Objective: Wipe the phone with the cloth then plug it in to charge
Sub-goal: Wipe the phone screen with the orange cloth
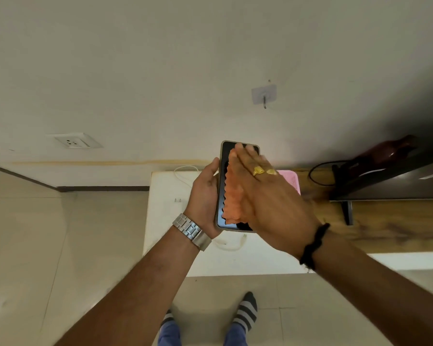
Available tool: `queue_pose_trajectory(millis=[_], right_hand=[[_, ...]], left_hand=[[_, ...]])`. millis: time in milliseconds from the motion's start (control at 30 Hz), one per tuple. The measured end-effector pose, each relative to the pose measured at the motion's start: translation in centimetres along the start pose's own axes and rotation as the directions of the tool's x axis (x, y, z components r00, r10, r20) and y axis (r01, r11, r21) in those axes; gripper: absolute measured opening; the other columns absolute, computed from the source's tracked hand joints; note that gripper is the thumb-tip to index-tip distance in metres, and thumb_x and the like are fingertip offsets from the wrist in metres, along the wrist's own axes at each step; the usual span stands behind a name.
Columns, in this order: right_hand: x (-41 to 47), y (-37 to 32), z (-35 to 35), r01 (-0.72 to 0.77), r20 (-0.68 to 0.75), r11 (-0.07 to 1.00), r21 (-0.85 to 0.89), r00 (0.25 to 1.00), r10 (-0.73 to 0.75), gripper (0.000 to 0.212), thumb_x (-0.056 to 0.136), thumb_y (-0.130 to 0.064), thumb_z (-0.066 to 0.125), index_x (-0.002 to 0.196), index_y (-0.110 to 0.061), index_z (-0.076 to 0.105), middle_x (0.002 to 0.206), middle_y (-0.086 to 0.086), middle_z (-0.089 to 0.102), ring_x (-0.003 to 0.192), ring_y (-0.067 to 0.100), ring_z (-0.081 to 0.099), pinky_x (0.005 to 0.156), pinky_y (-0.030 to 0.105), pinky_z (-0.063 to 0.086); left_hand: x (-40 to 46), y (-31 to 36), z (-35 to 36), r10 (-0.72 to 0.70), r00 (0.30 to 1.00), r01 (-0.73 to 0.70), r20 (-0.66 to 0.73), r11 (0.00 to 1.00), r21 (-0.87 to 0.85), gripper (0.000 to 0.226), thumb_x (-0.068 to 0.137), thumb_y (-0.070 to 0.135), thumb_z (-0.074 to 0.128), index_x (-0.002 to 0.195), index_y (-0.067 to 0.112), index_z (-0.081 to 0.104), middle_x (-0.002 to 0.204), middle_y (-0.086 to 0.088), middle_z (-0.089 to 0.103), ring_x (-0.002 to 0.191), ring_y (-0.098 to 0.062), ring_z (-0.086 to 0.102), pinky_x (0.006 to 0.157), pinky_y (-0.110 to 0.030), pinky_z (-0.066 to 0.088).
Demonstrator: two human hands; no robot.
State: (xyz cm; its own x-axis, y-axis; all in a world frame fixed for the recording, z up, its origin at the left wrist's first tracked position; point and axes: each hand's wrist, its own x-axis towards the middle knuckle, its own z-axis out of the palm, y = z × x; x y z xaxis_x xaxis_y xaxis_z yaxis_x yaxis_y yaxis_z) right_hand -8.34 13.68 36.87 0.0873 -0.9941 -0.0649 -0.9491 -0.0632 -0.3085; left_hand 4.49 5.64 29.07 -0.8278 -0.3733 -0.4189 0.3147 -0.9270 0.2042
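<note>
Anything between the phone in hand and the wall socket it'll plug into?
Nothing visible. The dark-screened phone, gripped by the left hand, sits right of the white wall socket; only bare wall lies between. The right hand presses the orange cloth on its screen.

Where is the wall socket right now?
In the head view, the wall socket sits on the wall at left, above the floor's edge, well left of the phone.

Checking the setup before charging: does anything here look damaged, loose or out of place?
Nothing looks damaged. The white charger cable lies loose on the white table, not plugged into the wall socket. The left hand holds the phone while the right hand presses the orange cloth on its screen.
</note>
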Motion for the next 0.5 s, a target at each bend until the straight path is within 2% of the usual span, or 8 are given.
queue_pose_trajectory(millis=[67, 100, 133, 200, 267, 333, 400, 500], right_hand=[[0.3, -0.5, 0.8, -0.029, 0.062, 0.999, -0.044, 0.998, 0.031, 0.077, 0.096, -0.014, 0.051, 0.162, -0.009, 0.011, 0.17, 0.011, 0.004, 0.158, 0.026, 0.008, 0.128, 0.038, 0.009], [0.0, -1.1, 1.0, -0.038, 0.057, 0.998, -0.042, 0.998, 0.04, 0.079, 0.092, -0.006, 0.058, 0.16, -0.007, 0.019, 0.169, 0.013, 0.014, 0.156, 0.029, 0.018, 0.126, 0.04, 0.016], [-0.4, -1.5, 1.1, -0.027, 0.04, 0.999, -0.034, 0.999, 0.029, 0.08, 0.083, 0.002, 0.068, 0.155, -0.004, 0.034, 0.163, 0.017, 0.031, 0.149, 0.034, 0.035, 0.12, 0.046, 0.025], [-1.1, -1.3, 1.5, 0.014, -0.072, 0.999, -0.031, 0.997, -0.016, 0.077, 0.063, 0.01, 0.085, 0.135, 0.002, 0.06, 0.139, 0.023, 0.061, 0.123, 0.04, 0.063, 0.101, 0.052, 0.038], [-1.2, -0.6, 1.2, 0.026, -0.053, 1.0, 0.013, 0.998, -0.025, 0.062, 0.073, 0.006, 0.082, 0.132, -0.002, 0.065, 0.129, 0.023, 0.068, 0.111, 0.042, 0.07, 0.096, 0.056, 0.052], [-0.8, -0.1, 0.8, 0.01, -0.017, 0.998, 0.063, 1.0, -0.009, 0.052, 0.084, 0.003, 0.069, 0.135, -0.009, 0.063, 0.119, 0.021, 0.071, 0.101, 0.042, 0.071, 0.081, 0.055, 0.061], [-0.7, -0.2, 0.5, -0.006, -0.077, 1.0, 0.006, 0.997, 0.007, 0.05, 0.078, 0.007, 0.071, 0.126, -0.004, 0.069, 0.116, 0.025, 0.073, 0.096, 0.046, 0.073, 0.072, 0.054, 0.064], [-0.7, -0.4, 0.5, 0.075, -0.118, 0.997, -0.005, 0.99, -0.075, 0.041, 0.073, 0.0, 0.071, 0.114, 0.003, 0.074, 0.116, 0.025, 0.073, 0.092, 0.046, 0.075, 0.069, 0.06, 0.062]], left_hand=[[0.2, -0.2, 0.3, 0.036, 0.998, -0.033, -0.048, 0.997, 0.067, 0.06, 0.104, 0.056, 0.039, 0.113, 0.011, 0.077, 0.1, -0.014, 0.078, 0.085, -0.029, 0.077, 0.069, -0.034, 0.062], [0.3, -0.2, 0.4, 0.037, 0.998, -0.033, -0.046, 0.995, 0.091, 0.062, 0.103, 0.057, 0.037, 0.115, 0.01, 0.076, 0.103, -0.015, 0.077, 0.085, -0.029, 0.077, 0.07, -0.033, 0.062], [0.3, -0.1, 0.8, 0.039, 0.998, -0.032, -0.055, 0.992, 0.124, 0.066, 0.102, 0.059, 0.035, 0.121, 0.009, 0.072, 0.114, -0.018, 0.073, 0.093, -0.03, 0.075, 0.076, -0.035, 0.062], [0.1, -0.1, 1.1, 0.024, 0.996, -0.007, -0.091, 0.984, 0.18, 0.07, 0.1, 0.063, 0.033, 0.133, 0.01, 0.067, 0.132, -0.02, 0.064, 0.112, -0.032, 0.067, 0.095, -0.042, 0.057], [0.2, -0.2, 0.9, 0.003, 0.995, 0.011, -0.096, 0.989, 0.147, 0.069, 0.099, 0.064, 0.037, 0.133, 0.012, 0.067, 0.13, -0.017, 0.067, 0.114, -0.032, 0.067, 0.098, -0.042, 0.055], [0.2, -0.1, 1.0, 0.013, 0.995, 0.002, -0.099, 0.989, 0.146, 0.067, 0.098, 0.064, 0.04, 0.135, 0.013, 0.066, 0.126, -0.015, 0.07, 0.111, -0.031, 0.069, 0.095, -0.041, 0.057], [0.2, 0.0, 1.1, 0.017, 0.994, 0.002, -0.105, 0.985, 0.174, 0.069, 0.099, 0.064, 0.039, 0.138, 0.013, 0.064, 0.128, -0.015, 0.069, 0.113, -0.031, 0.068, 0.097, -0.042, 0.055], [-0.2, -0.2, 1.1, -0.01, 0.994, 0.025, -0.111, 0.991, 0.129, 0.063, 0.099, 0.063, 0.04, 0.123, 0.015, 0.074, 0.116, -0.012, 0.076, 0.103, -0.028, 0.073, 0.091, -0.04, 0.059]])
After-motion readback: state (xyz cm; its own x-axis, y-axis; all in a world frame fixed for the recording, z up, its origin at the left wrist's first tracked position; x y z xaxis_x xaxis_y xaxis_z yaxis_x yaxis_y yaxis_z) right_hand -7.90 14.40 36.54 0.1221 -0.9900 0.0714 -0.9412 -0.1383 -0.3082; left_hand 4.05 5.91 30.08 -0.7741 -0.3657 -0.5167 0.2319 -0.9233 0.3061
